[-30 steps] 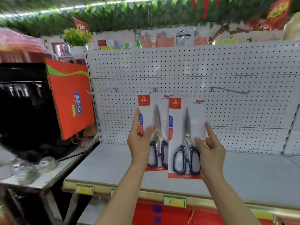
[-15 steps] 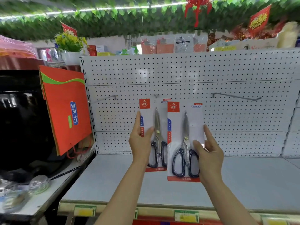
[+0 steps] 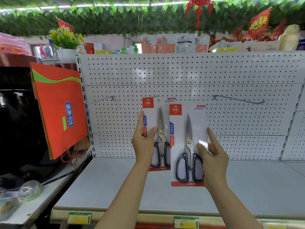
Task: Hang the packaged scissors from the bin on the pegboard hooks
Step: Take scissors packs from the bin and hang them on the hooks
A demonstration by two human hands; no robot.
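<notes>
I hold two packaged scissors upright in front of the white pegboard (image 3: 181, 71). My left hand (image 3: 144, 142) grips the left pack (image 3: 158, 123) by its left edge; its top hole sits at the middle hook (image 3: 158, 100). Whether it hangs on that hook I cannot tell. My right hand (image 3: 212, 156) grips the right pack (image 3: 186, 129) at its lower right, slightly nearer and lower, overlapping the left pack's right side. Both packs are white cards with red labels, steel blades and black handles. The bin is out of view.
A bare hook (image 3: 100, 100) sticks out at the left and a longer one (image 3: 239, 100) at the right. A grey shelf (image 3: 115, 187) runs below the pegboard. An orange paper bag (image 3: 61, 109) hangs at the left, beside a side table with clutter.
The view has tilted up a little, so pegboard and packs sit lower in frame. Both hands keep their grip; the packs stay side by side at the middle hook.
</notes>
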